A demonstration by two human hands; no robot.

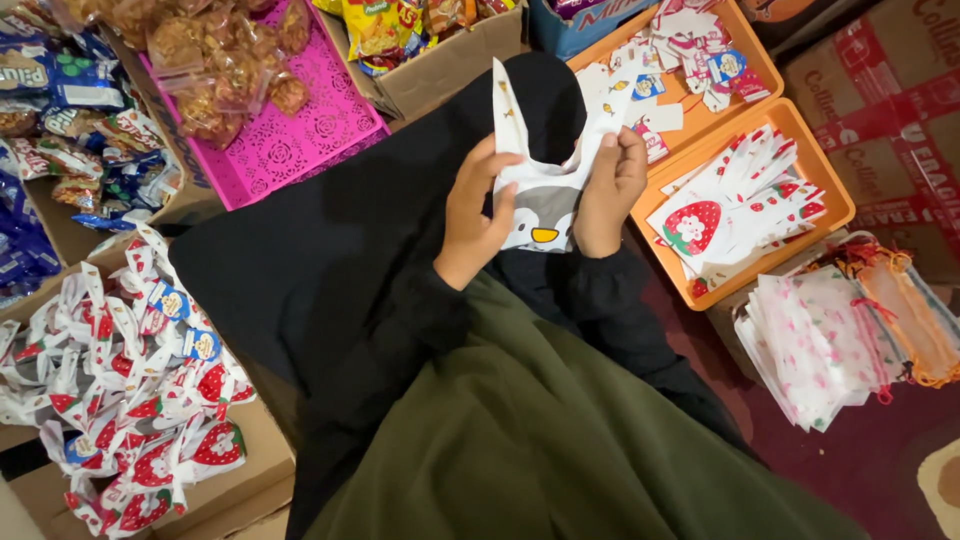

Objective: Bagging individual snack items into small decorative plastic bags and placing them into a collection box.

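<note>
Landmark: penguin bag point(540, 195), white, held above lap at centre. Far left of bag: cardboard box point(215, 490) heaped with tied strawberry-print bags point(130, 400), too many to count. Up-left of bag: pink tray point(300, 130) with snack packets point(215, 70). Left hand point(475, 215) grip clamped on bag's left edge; right hand point(610, 190) grip clamped on its right edge. Bag's long axis upright, two handle strips pointing up, penguin face at bottom. Right of bag: two orange trays point(815, 160) with flat bags. Far right: stack of mesh pouches point(840, 340). Nothing blocks bag.
</note>
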